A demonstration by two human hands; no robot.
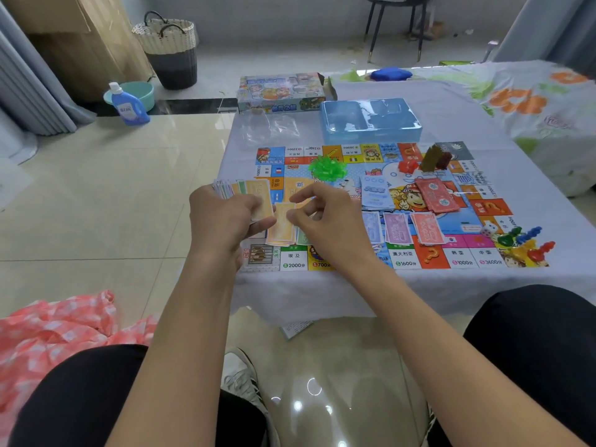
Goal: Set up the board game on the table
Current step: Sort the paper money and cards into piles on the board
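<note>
My left grip (pixel 225 217) holds a fanned stack of play money (pixel 248 191) over the game board (pixel 400 253) on the counter (pixel 451 124). My right grip (pixel 322 217), just beside it, pinches one yellow note (pixel 283 212) above the yellow pile (pixel 280 235)

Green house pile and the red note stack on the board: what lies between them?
In the head view, a light-blue card stack lies on the board between the green house pile and the red note stack.

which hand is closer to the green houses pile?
Right. The right hand sits just below the green houses pile; the left hand, gripping the banknote stack, is further left.
</note>
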